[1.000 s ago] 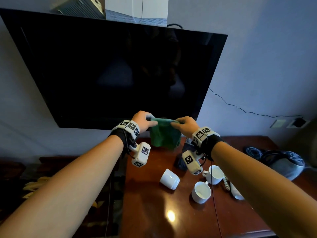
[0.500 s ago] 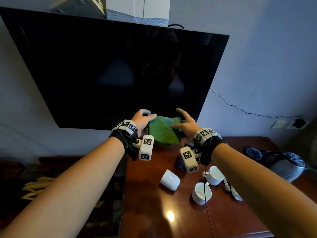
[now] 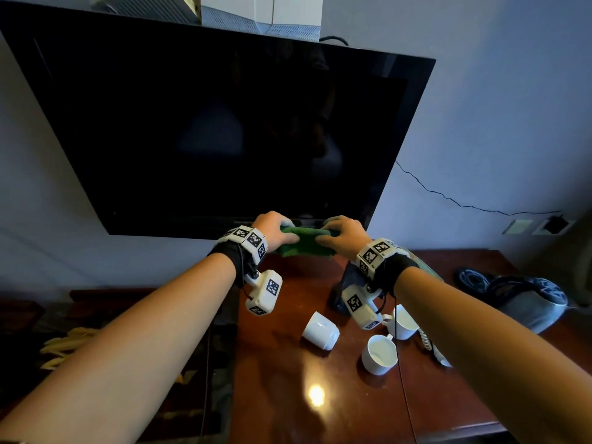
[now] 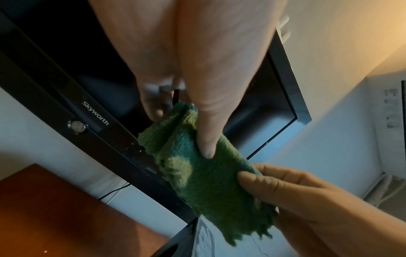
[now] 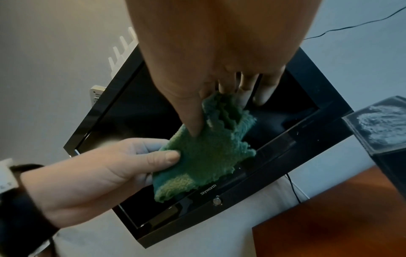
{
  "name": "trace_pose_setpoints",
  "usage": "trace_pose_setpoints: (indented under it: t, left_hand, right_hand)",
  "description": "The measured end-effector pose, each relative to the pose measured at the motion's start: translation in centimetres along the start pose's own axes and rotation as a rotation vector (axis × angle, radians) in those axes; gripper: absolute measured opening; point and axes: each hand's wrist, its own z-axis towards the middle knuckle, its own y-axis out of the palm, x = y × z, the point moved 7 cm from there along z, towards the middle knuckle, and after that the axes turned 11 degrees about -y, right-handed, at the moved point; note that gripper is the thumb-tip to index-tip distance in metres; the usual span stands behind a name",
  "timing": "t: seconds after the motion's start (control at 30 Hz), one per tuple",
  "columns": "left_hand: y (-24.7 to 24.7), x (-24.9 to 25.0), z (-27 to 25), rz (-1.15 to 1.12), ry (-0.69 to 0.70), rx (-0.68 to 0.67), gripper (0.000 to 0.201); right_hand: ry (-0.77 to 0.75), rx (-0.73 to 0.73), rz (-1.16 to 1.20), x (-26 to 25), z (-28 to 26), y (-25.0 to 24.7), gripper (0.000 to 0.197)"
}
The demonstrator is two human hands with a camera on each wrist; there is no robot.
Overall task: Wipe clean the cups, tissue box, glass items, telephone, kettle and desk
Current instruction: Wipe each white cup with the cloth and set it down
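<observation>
A folded green cloth [image 3: 303, 242] is held in the air between both hands, above the back of the dark wooden desk [image 3: 288, 395]. My left hand [image 3: 276, 231] pinches its left end, thumb on the near face. My right hand [image 3: 340, 232] pinches the right end the same way. The wrist views show the cloth [image 4: 204, 167] [image 5: 204, 153] folded into a thick pad in front of the television's lower edge. On the desk one white cup [image 3: 320, 331] lies on its side and two white cups [image 3: 379, 353] [image 3: 405, 321] stand upright. The black tissue box [image 5: 382, 132] is behind my right wrist.
A large black television [image 3: 208, 133] hangs on the wall just beyond my hands. A white coiled telephone cord [image 3: 426, 339] shows under my right forearm. A grey and blue bundle [image 3: 525, 299] lies at the desk's right end. A lower dark shelf [image 3: 64, 331] stands on the left.
The cloth hung spread open between my hands a second ago; it was then flipped up, and it is now folded into a compact pad. Both hands stayed nearly in place.
</observation>
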Motion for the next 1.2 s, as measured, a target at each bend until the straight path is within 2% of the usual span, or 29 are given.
trace_pose_setpoints:
  t: [0.07,0.13,0.2,0.33,0.4,0.47,0.53,0.63,0.83,0.93,1.07,1.2]
  left_hand:
    - [0.5,0.1,0.1,0.034,0.026,-0.032,0.008]
    - [1.1,0.8,-0.1,-0.001,0.056,-0.084,0.015]
    - [1.8,1.4,0.0,-0.008,0.096,-0.109,0.019]
    - [4.0,3.0,-0.1,-0.044,0.179,-0.255,0.022]
    - [4.5,3.8,0.2,-0.105,0.18,-0.21,0.025]
    - [4.4,4.2,0.7,-0.145,0.118,-0.049,0.034]
    - [4.8,4.7,1.0,-0.215,0.056,0.011,0.036]
    - [7.4,6.8,1.1,-0.381,0.073,-0.19,0.024]
    - [11.5,10.3,0.8,-0.661,0.014,-0.462,0.031]
    - [13.7,11.3,1.4,-0.669,-0.017,-0.503,0.033]
    - [16.2,12.0,2.3,-0.535,-0.01,-0.48,0.039]
    - [19.2,11.5,2.9,-0.43,-0.068,-0.53,0.031]
  right_hand:
    - [0.046,0.007,0.08,0.2,-0.5,-0.1,0.015]
    - [0.082,0.005,0.154,0.5,-1.0,-0.1,0.007]
    - [0.091,-0.022,0.234,0.6,-1.6,-0.2,0.01]
    - [0.12,-0.152,0.409,1.4,-3.2,0.4,0.011]
    - [0.164,-0.13,0.561,2.2,-3.9,0.1,0.012]
    - [0.218,-0.064,0.663,3.2,-4.7,-0.4,0.015]
    - [0.262,0.005,0.728,4.2,-5.5,-0.9,0.017]
    - [0.294,0.074,0.794,5.7,-6.4,-1.8,0.015]
    - [0.318,0.183,0.809,8.9,-8.2,-3.6,0.02]
    - [0.348,0.25,0.838,10.8,-9.4,-3.8,0.02]
    - [0.378,0.298,0.846,13.6,-10.6,-3.7,0.022]
    - [0.383,0.329,0.829,16.7,-11.0,-3.7,0.015]
